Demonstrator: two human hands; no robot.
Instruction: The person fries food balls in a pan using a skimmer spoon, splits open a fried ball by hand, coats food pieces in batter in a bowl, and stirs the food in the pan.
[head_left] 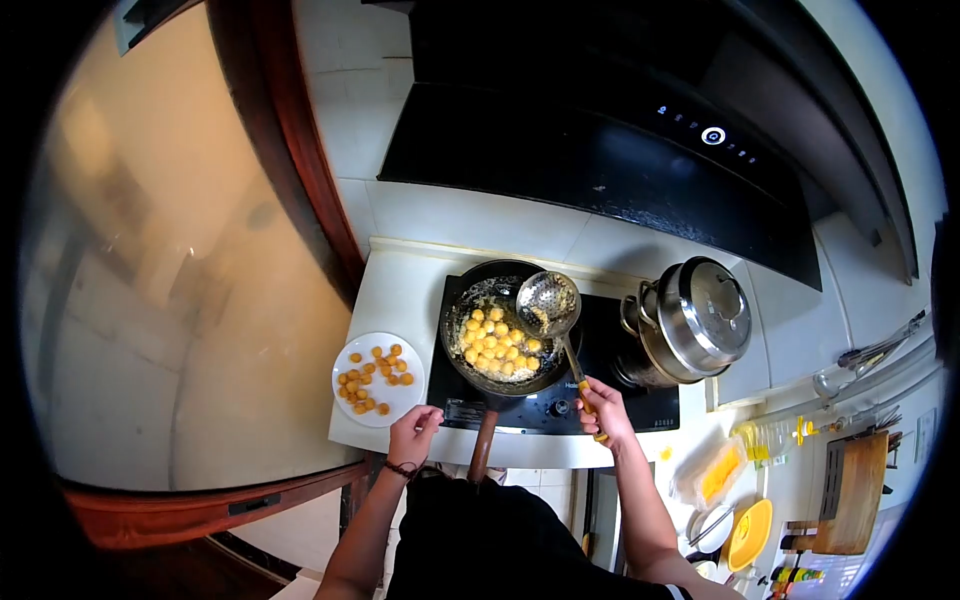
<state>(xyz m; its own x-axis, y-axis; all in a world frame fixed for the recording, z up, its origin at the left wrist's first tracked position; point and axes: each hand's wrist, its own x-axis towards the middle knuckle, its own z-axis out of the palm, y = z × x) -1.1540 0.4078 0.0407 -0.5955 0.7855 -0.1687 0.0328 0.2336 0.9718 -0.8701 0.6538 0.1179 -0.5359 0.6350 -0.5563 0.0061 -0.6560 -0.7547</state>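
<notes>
My right hand (pixel 606 410) is wrapped around the handle of a perforated skimmer (pixel 550 300). The skimmer's bowl is over the right side of a dark frying pan (pixel 462 292), with some pale bits in it. Several yellow balls (pixel 494 342) lie in bubbling oil in the pan. Beside the pan's brown handle (pixel 483 447), my left hand (pixel 414 432) hovers with its fingers curled together, and nothing shows in them. Just beyond that hand, a white plate (pixel 400 411) bears several browner fried balls (pixel 372 378).
The pan sits on a black cooktop (pixel 655 408). A lidded steel pot (pixel 705 320) stands at its right. Overhead hangs a black range hood (pixel 600 190). Farther right are an oil bottle (pixel 772 440), a yellow basin (pixel 748 535) and a wooden block (pixel 853 490). A glass door (pixel 190 300) is at left.
</notes>
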